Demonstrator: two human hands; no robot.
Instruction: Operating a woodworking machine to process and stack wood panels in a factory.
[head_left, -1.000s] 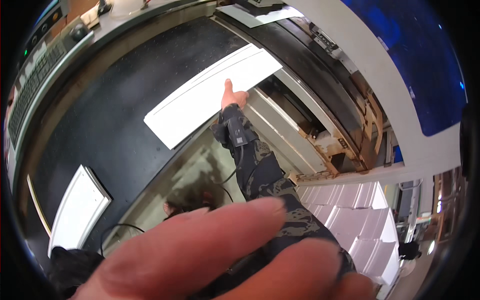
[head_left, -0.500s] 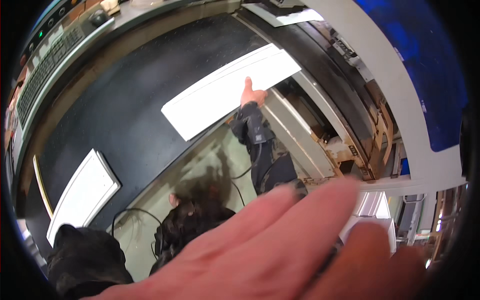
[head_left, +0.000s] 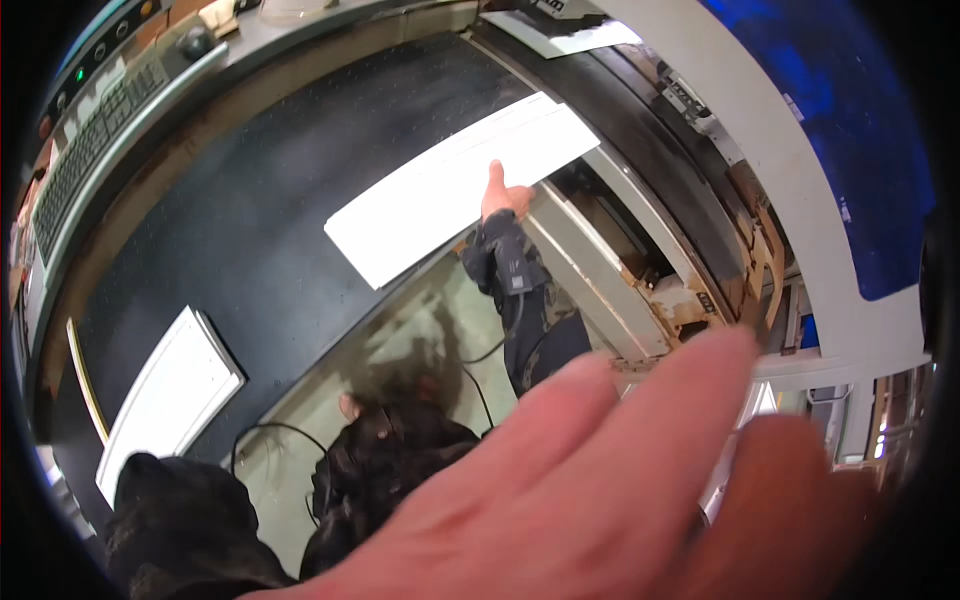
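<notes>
A stack of white, flat, long panels lies across the black tabletop, overhanging its near edge. At the stack's near side my right hand grips the edge, thumb on top, the other fingers mostly hidden beneath. Large and blurred in the foreground, my left hand is raised close to the camera. Its fingers are stretched toward the upper right, and I see nothing held in it. Another white panel stack rests at the table's left end, partly covered by a dark sleeve.
A yellowish strip lies at the far left. Behind the table stand a keyboard and a dark mouse. A machine frame with rails adjoins the table on the right. A black cable hangs above the floor.
My left hand has shifted slightly right, its fingertips a little higher. My right hand keeps its hold on the white panels, which have barely moved in view.
</notes>
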